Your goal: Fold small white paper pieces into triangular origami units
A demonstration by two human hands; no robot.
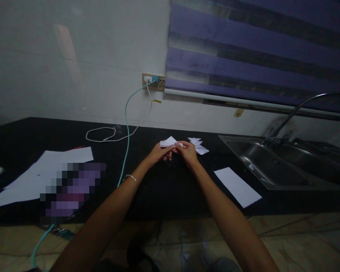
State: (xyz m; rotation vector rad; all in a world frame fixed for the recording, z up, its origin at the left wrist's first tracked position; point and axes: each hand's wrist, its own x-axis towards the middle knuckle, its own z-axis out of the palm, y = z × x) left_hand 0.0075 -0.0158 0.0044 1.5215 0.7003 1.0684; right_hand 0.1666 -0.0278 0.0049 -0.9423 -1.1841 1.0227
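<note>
My left hand (158, 153) and right hand (188, 153) are both gripping the folded white paper (170, 141), which is sitting between my fingers, its peak pointing away from me. White folded pieces (200, 146) are lying just beside my right hand. If my thumbs are pressing unevenly, layers could be slipping and creases skewing; if my right hand is swinging outward, it could be knocking those pieces.
</note>
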